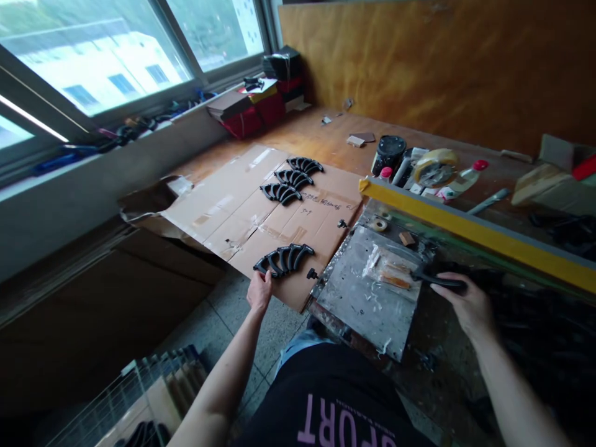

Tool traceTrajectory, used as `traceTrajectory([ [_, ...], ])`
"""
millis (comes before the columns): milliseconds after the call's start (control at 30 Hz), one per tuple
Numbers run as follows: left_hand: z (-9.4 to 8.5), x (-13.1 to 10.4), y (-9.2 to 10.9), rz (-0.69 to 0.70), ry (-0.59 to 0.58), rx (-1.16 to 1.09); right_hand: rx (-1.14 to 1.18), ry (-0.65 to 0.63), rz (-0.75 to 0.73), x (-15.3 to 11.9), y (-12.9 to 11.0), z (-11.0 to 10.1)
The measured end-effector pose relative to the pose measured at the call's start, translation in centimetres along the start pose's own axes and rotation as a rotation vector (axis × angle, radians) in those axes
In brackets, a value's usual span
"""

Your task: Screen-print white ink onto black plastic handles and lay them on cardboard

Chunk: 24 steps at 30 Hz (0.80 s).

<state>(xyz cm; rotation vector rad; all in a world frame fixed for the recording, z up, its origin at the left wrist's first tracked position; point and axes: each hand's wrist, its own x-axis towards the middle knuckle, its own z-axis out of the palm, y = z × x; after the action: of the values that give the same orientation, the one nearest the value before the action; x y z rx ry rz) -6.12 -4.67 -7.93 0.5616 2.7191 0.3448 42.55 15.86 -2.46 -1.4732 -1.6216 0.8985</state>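
My left hand (pixel 259 292) is at the near edge of a cardboard sheet (pixel 223 192), its fingers closed on the end of a black curved handle in a fanned row (pixel 285 259). Further back on the cardboard lie more fanned groups of black curved handles (pixel 282 194). Over on the right, my right hand (pixel 468 304) grips another black curved handle (pixel 447 284). That handle's far end is over a small board with orange-brown strips (pixel 395 276) on a grey metal plate (pixel 367 304). Two small black pieces, one a knob-like part (pixel 312 273), lie near the cardboard's right edge.
A yellow-edged bar (pixel 465 230) runs behind the plate. Beyond it stand a dark cup (pixel 390 152), a tape roll (pixel 436 167) and red-capped bottles. Dark parts crowd the right side. A wire rack (pixel 139 397) stands low at left. Boxes (pixel 246 115) sit by the window.
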Motion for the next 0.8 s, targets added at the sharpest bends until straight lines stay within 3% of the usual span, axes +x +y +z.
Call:
traceTrajectory([
  [100, 0.8, -1.8, 0.3, 0.199, 0.130, -0.026, 0.162, -0.124, 0.029, -0.3, -1.9, 5.0],
  [200, 1.6, -2.6, 0.8, 0.458, 0.215, 0.001, 0.148, -0.180, 0.009, 0.8, -2.5, 7.6],
  [367, 1.4, -2.1, 2.0, 0.498, 0.159, 0.087, -0.027, -0.193, -0.096, 2.3, -2.3, 7.3],
  [533, 0.2, -0.8, 2.5, 0.541, 0.069, 0.155, -0.057, -0.281, -0.016, 2.6, -1.5, 6.4],
  [667, -0.3, 0.1, 2.3, 0.558, 0.073, 0.177, -0.233, -0.345, -0.025, 2.8, -0.9, 6.3],
  [800, -0.5, 1.3, 2.1, 0.582, 0.078, 0.198, -0.412, -0.245, -0.126, 2.3, -2.2, 6.6],
])
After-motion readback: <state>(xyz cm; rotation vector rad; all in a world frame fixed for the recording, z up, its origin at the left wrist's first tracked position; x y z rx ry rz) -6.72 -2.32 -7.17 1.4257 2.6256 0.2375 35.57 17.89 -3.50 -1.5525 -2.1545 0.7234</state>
